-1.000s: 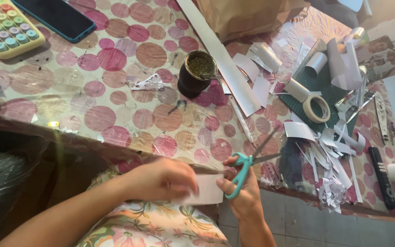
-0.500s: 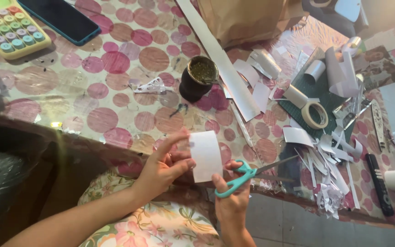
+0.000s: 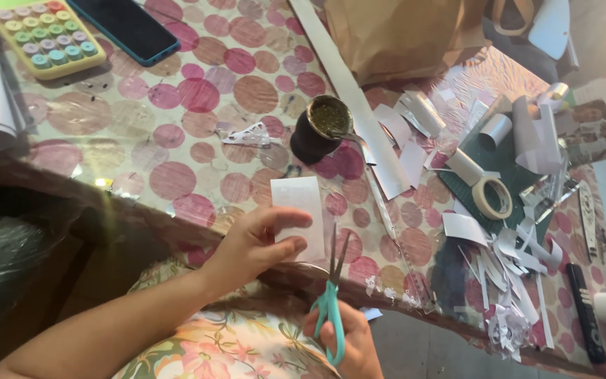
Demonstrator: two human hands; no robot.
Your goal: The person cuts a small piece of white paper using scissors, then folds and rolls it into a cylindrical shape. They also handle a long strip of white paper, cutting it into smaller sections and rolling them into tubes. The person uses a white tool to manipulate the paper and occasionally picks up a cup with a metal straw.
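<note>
White paper card (image 3: 300,210), now raised upright, sits pinched in my left hand (image 3: 254,242) fingers; my right hand (image 3: 345,340) has swung the teal scissors (image 3: 332,295) blades-up beside it, fingers clamped through the handles.

rectangular paper piece (image 3: 299,210): white | plastic-handled scissors (image 3: 331,309): teal grips, grey blades | tablecloth (image 3: 198,126): cream, pink and red dots | chunky calculator (image 3: 43,38): yellow, pastel keys | flat phone (image 3: 122,27): dark, blue edge | round cup (image 3: 319,130): black | tape roll (image 3: 492,198): beige | lap fabric (image 3: 226,347): floral
</note>
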